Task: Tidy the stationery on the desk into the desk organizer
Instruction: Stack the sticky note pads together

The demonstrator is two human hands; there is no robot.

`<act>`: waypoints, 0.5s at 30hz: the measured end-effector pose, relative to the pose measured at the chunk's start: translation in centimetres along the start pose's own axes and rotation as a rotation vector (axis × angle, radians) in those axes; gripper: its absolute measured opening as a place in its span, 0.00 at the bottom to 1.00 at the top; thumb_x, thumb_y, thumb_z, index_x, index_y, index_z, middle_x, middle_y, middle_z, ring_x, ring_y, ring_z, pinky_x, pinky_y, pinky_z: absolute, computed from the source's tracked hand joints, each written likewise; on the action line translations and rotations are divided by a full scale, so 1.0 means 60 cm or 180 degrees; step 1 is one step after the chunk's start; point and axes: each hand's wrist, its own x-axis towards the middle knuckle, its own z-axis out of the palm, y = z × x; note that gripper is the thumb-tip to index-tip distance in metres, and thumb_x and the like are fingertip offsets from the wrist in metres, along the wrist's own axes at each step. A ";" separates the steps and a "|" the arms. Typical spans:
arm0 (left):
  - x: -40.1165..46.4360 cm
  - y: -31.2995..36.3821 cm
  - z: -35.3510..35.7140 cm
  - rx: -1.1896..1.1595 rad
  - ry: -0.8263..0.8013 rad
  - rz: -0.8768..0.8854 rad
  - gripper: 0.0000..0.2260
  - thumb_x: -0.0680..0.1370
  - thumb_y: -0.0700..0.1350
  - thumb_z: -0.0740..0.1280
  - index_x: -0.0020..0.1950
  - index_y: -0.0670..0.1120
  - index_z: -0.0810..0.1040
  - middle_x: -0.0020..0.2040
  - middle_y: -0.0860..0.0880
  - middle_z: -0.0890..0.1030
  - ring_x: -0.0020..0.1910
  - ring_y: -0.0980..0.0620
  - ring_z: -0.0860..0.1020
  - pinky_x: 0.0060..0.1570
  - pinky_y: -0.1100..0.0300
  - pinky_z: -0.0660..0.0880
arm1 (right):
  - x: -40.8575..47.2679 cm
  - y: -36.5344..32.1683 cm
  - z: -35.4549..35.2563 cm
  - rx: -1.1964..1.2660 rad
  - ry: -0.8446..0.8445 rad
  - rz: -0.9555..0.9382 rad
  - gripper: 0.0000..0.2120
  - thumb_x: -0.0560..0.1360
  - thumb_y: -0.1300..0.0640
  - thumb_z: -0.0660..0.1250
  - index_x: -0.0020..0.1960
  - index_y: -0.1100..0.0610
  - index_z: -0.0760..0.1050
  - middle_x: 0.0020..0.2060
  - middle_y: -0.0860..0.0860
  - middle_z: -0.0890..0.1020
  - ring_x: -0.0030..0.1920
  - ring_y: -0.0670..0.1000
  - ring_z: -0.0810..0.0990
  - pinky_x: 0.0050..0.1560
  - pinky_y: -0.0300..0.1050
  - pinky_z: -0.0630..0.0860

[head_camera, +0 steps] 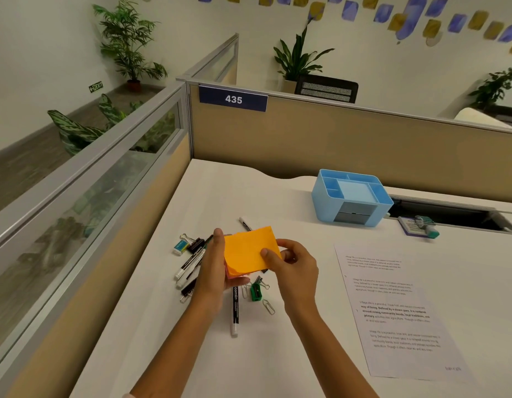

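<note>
A pad of orange sticky notes (249, 249) is held above the white desk (292, 354) by both hands. Its right edge is pinched between the curled thumb and fingers of the right hand (295, 270). Its left side is cradled by the left hand (213, 271), fingers wrapped underneath and thumb raised along the edge; a pink layer is seen at the bottom of the pad. Beneath the hands, markers (235, 310), binder clips (195, 244), paper clips (268, 306), an eraser (180, 247) and a green sharpener (256, 293) are scattered. A printed sheet (398, 317) lies to the right. The blue desk organizer (351, 196) stands well apart, near the partition labelled 435 (233, 99).
</note>
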 end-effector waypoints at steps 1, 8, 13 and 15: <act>-0.004 0.001 0.004 -0.0009 -0.0076 -0.0054 0.27 0.66 0.69 0.58 0.59 0.56 0.67 0.51 0.47 0.77 0.44 0.44 0.80 0.28 0.58 0.78 | -0.002 -0.001 0.002 -0.0047 0.0082 -0.0058 0.11 0.70 0.54 0.74 0.49 0.48 0.76 0.33 0.48 0.79 0.37 0.49 0.79 0.39 0.39 0.78; -0.005 -0.012 0.008 0.0212 -0.0051 0.0295 0.18 0.77 0.46 0.66 0.65 0.52 0.66 0.54 0.49 0.75 0.46 0.48 0.79 0.30 0.63 0.78 | -0.014 0.002 0.006 -0.0364 0.0093 -0.0325 0.18 0.71 0.51 0.72 0.58 0.49 0.71 0.32 0.45 0.79 0.34 0.43 0.80 0.34 0.28 0.75; 0.003 -0.022 0.003 0.0073 -0.0135 0.0281 0.15 0.78 0.44 0.65 0.64 0.52 0.67 0.55 0.49 0.75 0.49 0.50 0.78 0.31 0.63 0.78 | -0.018 0.007 0.003 -0.0397 -0.0567 -0.0250 0.22 0.71 0.51 0.72 0.60 0.46 0.66 0.39 0.42 0.80 0.35 0.41 0.81 0.34 0.25 0.74; 0.009 -0.025 -0.002 0.0041 -0.0137 0.0217 0.17 0.78 0.43 0.65 0.65 0.51 0.66 0.57 0.48 0.75 0.49 0.49 0.77 0.31 0.61 0.79 | -0.017 0.011 -0.002 -0.0352 -0.0734 -0.0162 0.23 0.70 0.52 0.73 0.59 0.44 0.65 0.35 0.41 0.81 0.35 0.38 0.81 0.34 0.25 0.74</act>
